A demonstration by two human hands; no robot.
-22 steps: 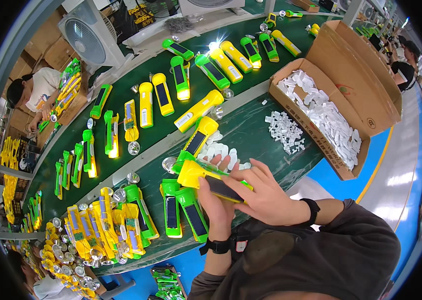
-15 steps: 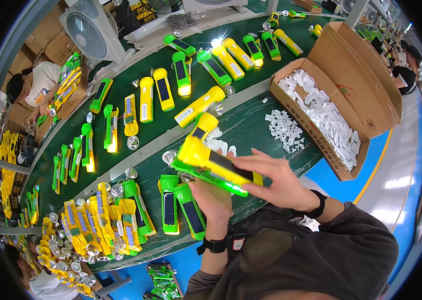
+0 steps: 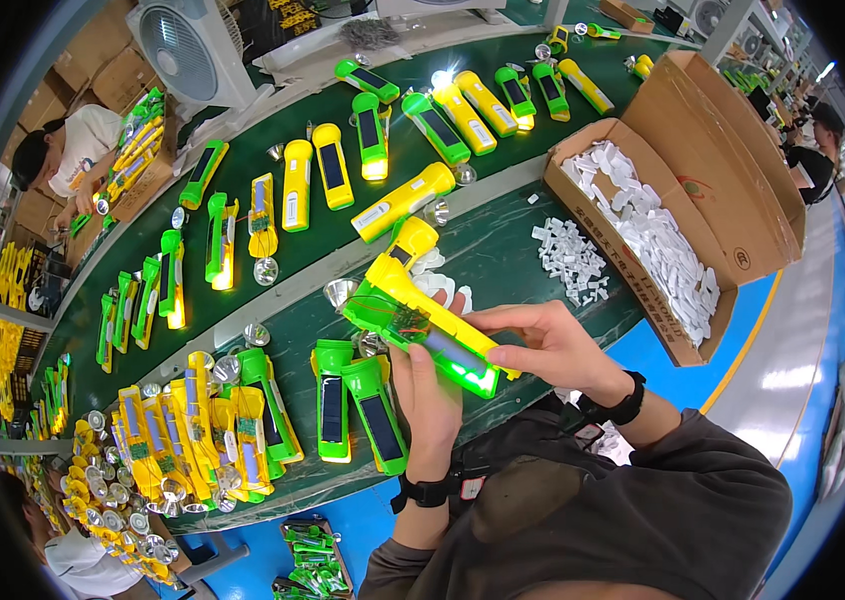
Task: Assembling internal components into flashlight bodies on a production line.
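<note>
Above the near table, a flashlight's two shell halves stand parted in my hands. The green half (image 3: 370, 308) shows a small circuit board, thin wires and a cylindrical battery (image 3: 453, 355), and its lower end glows bright green. My left hand (image 3: 427, 405) is closed around it from below, thumb up along the side. My right hand (image 3: 555, 345) pinches the lower end of the yellow half (image 3: 453, 318), which is tilted up along the far side. A silver reflector (image 3: 341, 292) hangs at the head end. Just beyond lies another yellow flashlight (image 3: 413, 240), partly covered.
Small white plastic pieces (image 3: 571, 262) lie near an open cardboard box (image 3: 608, 240) of white parts. Finished-looking flashlights (image 3: 296, 185) line the green conveyor. Opened yellow shells (image 3: 193, 430) crowd the left, beside two green flashlights (image 3: 377, 420). Another person (image 3: 83, 155) works at far left.
The yellow half has swung up from the green half, baring the board and battery. My right hand has shifted from the flashlight's top to the yellow half's lower end.
</note>
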